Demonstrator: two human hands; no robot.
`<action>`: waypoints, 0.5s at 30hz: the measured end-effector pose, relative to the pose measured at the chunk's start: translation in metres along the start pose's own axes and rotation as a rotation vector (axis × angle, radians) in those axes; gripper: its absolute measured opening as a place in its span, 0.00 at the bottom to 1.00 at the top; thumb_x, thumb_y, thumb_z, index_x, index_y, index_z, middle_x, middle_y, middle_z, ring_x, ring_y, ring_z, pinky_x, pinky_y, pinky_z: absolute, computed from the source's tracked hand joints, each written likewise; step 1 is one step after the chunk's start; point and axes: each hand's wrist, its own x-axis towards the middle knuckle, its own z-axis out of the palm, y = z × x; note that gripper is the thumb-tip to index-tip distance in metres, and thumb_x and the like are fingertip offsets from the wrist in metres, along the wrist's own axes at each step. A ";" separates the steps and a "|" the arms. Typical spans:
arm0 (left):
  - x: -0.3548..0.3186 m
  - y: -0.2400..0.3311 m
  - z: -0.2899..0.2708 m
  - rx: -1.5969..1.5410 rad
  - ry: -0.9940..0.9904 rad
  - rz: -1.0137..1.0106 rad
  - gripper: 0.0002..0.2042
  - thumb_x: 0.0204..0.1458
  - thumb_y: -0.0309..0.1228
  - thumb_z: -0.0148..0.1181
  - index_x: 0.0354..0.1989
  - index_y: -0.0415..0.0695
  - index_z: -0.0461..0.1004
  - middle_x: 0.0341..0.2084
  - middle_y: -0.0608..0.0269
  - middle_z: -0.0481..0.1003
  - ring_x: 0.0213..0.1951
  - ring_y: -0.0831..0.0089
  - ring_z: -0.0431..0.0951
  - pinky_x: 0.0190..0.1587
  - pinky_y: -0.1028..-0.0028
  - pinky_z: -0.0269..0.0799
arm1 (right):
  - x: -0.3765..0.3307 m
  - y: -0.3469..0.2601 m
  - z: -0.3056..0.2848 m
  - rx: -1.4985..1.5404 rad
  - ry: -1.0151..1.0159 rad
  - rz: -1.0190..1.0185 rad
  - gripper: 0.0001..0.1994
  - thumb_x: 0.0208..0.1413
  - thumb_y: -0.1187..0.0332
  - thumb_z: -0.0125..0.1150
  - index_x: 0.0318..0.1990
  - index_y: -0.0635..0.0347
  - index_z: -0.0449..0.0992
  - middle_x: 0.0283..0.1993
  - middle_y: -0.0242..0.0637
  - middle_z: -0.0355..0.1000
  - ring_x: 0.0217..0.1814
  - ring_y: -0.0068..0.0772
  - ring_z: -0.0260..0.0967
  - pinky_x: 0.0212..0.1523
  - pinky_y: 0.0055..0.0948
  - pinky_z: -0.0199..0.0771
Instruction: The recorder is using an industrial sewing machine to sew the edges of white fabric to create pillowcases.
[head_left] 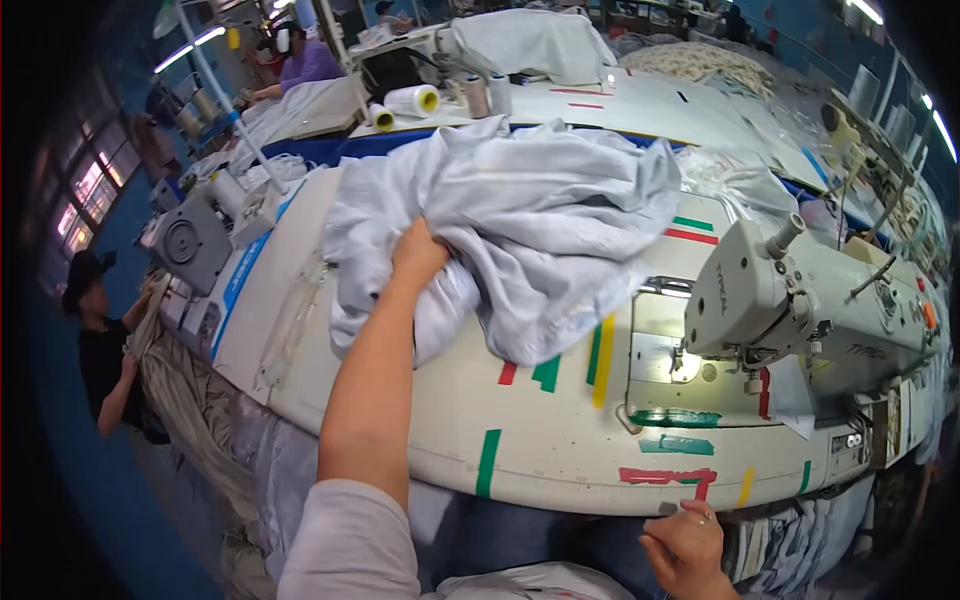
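Item: heap of pale grey-white cloth, crumpled, lying on the white sewing table, spread from the table's far left part toward the sewing machine and stopping just short of its head.

Left hand: reached forward across the table, fingers sunk into the cloth and closed on a fold of it; forearm bare, pale sleeve at the elbow.

Right hand: low at the near table edge, fingertips touching the rim below a red tape mark; fingers loosely curled, holding nothing. A ring showed on one finger.

Table surface: strips of green, yellow and red tape stuck near the machine's needle plate, partly under the cloth's near edge.

Beyond: a second white table bearing thread cones and another mound of white fabric. A person in purple sat at the far left; a person in black with a cap stood at the left edge, well apart, handling beige fabric hanging beside the table.
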 end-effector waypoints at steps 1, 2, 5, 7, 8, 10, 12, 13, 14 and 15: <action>-0.025 -0.011 -0.002 0.020 0.002 0.118 0.20 0.41 0.33 0.60 0.42 0.34 0.68 0.40 0.34 0.73 0.45 0.41 0.73 0.49 0.56 0.69 | 0.010 -0.001 0.006 -0.041 -0.051 -0.012 0.11 0.37 0.76 0.65 0.32 0.57 0.76 0.27 0.38 0.72 0.29 0.43 0.71 0.44 0.44 0.70; -0.055 -0.017 -0.008 0.018 0.016 0.150 0.18 0.38 0.29 0.58 0.40 0.36 0.69 0.37 0.35 0.74 0.42 0.40 0.74 0.46 0.54 0.69 | 0.021 0.001 0.012 -0.020 0.003 -0.064 0.11 0.38 0.76 0.65 0.33 0.58 0.75 0.27 0.37 0.71 0.28 0.43 0.69 0.42 0.42 0.69; -0.194 -0.039 -0.070 -0.083 -0.112 0.265 0.19 0.36 0.24 0.57 0.42 0.37 0.69 0.32 0.39 0.75 0.38 0.40 0.74 0.44 0.52 0.70 | 0.073 0.011 0.037 0.041 0.094 -0.073 0.19 0.42 0.76 0.66 0.45 0.64 0.73 0.40 0.47 0.73 0.42 0.51 0.71 0.40 0.38 0.72; -0.294 -0.062 -0.130 -0.313 -0.193 0.176 0.22 0.35 0.26 0.60 0.43 0.36 0.72 0.35 0.45 0.77 0.41 0.48 0.77 0.45 0.61 0.72 | 0.124 0.020 0.060 0.026 0.151 -0.031 0.27 0.47 0.71 0.66 0.56 0.63 0.66 0.54 0.55 0.66 0.57 0.56 0.63 0.55 0.42 0.66; -0.340 -0.080 -0.159 -0.267 -0.299 0.115 0.21 0.36 0.28 0.61 0.43 0.35 0.74 0.36 0.47 0.78 0.42 0.53 0.79 0.47 0.66 0.72 | 0.153 0.022 0.075 -0.001 0.199 -0.046 0.32 0.49 0.66 0.66 0.61 0.61 0.60 0.60 0.59 0.59 0.60 0.59 0.59 0.59 0.43 0.62; -0.428 -0.108 -0.182 -0.603 -0.327 -0.439 0.12 0.52 0.30 0.53 0.43 0.39 0.74 0.43 0.51 0.76 0.43 0.59 0.78 0.44 0.60 0.75 | 0.204 0.012 0.111 -0.018 0.167 0.119 0.39 0.47 0.56 0.66 0.65 0.60 0.55 0.65 0.62 0.50 0.61 0.63 0.58 0.58 0.43 0.63; -0.482 -0.137 -0.151 -0.723 -0.384 -0.630 0.12 0.52 0.31 0.53 0.43 0.39 0.74 0.43 0.51 0.76 0.43 0.59 0.78 0.44 0.60 0.75 | 0.229 -0.018 0.154 0.061 0.004 0.230 0.42 0.43 0.54 0.69 0.64 0.60 0.56 0.62 0.63 0.55 0.56 0.63 0.63 0.55 0.44 0.66; -0.499 -0.149 -0.121 -0.718 -0.398 -0.683 0.12 0.52 0.32 0.53 0.42 0.39 0.74 0.43 0.51 0.76 0.43 0.60 0.78 0.44 0.60 0.75 | 0.231 -0.042 0.178 0.020 -0.242 0.236 0.34 0.42 0.61 0.67 0.58 0.63 0.63 0.56 0.61 0.64 0.53 0.60 0.66 0.52 0.44 0.67; -0.508 -0.159 -0.089 -0.700 -0.413 -0.701 0.13 0.52 0.32 0.53 0.42 0.39 0.75 0.43 0.51 0.76 0.43 0.60 0.78 0.44 0.60 0.75 | 0.219 -0.068 0.198 0.152 -0.376 0.282 0.23 0.41 0.70 0.62 0.49 0.66 0.71 0.47 0.59 0.70 0.51 0.58 0.67 0.51 0.44 0.68; -0.515 -0.164 -0.056 -0.682 -0.430 -0.699 0.13 0.52 0.33 0.53 0.42 0.40 0.75 0.42 0.51 0.77 0.43 0.60 0.78 0.44 0.60 0.75 | 0.193 -0.095 0.214 0.364 -0.241 0.103 0.18 0.39 0.75 0.56 0.43 0.67 0.74 0.45 0.58 0.71 0.49 0.59 0.68 0.50 0.44 0.68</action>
